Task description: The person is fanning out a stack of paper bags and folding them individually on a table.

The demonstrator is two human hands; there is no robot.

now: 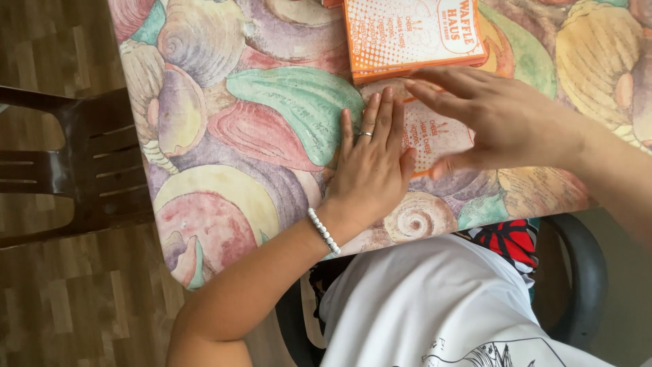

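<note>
White shirt [435,299] below; hands [370,170] hide most of orange sheet [424,136].

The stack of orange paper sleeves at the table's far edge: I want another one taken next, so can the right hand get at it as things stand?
Probably yes. The right hand hovers just short of the stack, with only bare tablecloth between them. The left hand lies flat on the nearer sleeve, clear of that path.

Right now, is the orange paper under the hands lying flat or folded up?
Flat: the paper lies on the table, with the left hand pressing its edge and the right hand over it.
</note>
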